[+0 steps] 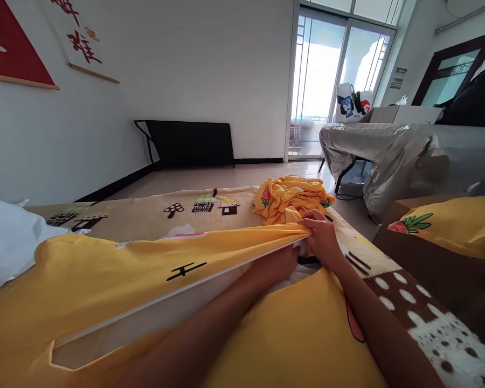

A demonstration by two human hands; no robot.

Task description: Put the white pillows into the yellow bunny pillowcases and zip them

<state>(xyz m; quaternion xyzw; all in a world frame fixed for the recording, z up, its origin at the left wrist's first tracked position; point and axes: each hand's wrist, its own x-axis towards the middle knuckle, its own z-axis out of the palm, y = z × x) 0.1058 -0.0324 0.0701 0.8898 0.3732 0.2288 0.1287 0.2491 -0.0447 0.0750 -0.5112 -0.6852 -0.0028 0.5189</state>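
A yellow duvet cover [117, 269] with printed pictures lies across the bed in front of me, its long side opening spread apart and the pale inside showing. My right hand [319, 234] is closed on the gathered upper edge at the opening's far end, fingers pinching the fabric. Through the opening reaches my left hand [281, 264], close beside the right one; its fingers are hidden by cloth, so what they hold does not show. A crumpled orange-yellow cloth [291, 196] with carrot prints rests just beyond my hands. White bedding [12, 237] lies at the left.
Under the cover is a patterned beige and brown blanket [153, 213]. At the right, a cardboard box [436, 269] has yellow carrot-print fabric [464, 223] over it. Behind stands a plastic-covered table [448, 145]. A black folded panel [189, 143] leans against the wall.
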